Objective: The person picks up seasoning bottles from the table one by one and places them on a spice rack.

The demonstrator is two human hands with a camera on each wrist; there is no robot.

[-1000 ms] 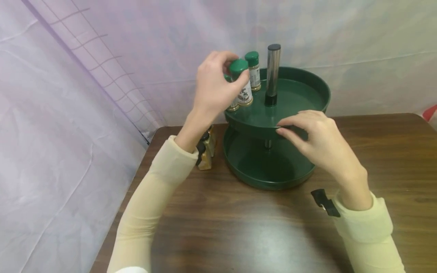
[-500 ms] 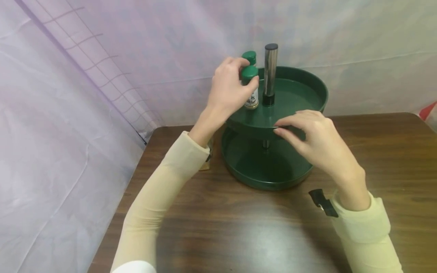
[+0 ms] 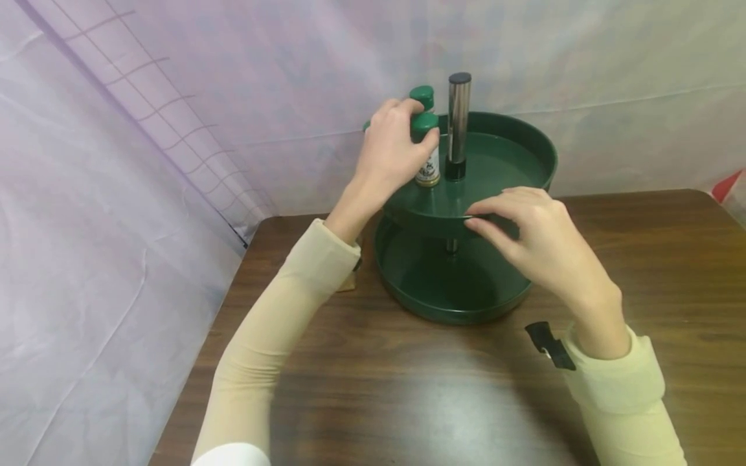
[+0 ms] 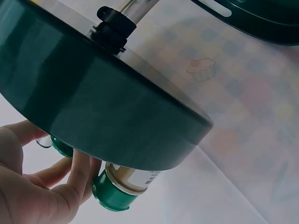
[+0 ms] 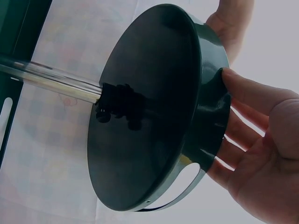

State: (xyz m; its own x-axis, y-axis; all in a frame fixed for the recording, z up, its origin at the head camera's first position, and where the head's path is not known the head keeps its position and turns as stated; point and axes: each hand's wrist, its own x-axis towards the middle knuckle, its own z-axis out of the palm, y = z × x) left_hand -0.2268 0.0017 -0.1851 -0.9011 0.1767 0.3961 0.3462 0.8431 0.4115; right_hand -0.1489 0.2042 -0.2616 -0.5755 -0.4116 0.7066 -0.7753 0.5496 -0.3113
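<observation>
A dark green two-tier turntable stand has an upper tray [image 3: 507, 158] and a lower tray [image 3: 460, 288] on a metal post [image 3: 458, 123]. My left hand [image 3: 387, 145] grips a green-capped spice jar [image 3: 428, 169] by its cap, upright over the upper tray's left side. Behind it rises the green cap of another spice jar [image 3: 422, 96]; a further green cap [image 3: 366, 125] peeks out left of the hand. In the left wrist view, one jar [image 4: 113, 192] shows beyond my fingers. My right hand [image 3: 536, 236] pinches the upper tray's front rim, thumb outside in the right wrist view.
The stand sits toward the back of a wooden table [image 3: 408, 401]. Left of the lower tray, a tan jar base [image 3: 348, 283] shows, mostly hidden by my left sleeve [image 3: 309, 278]. A light cloth backdrop [image 3: 291, 77] hangs close behind the table. A black buckle [image 3: 550, 346] hangs at my right cuff.
My left hand has moved right with the spice jar, lowering it to the upper tray near the post, and has since stayed almost still. My right hand keeps its pinch on the rim.
</observation>
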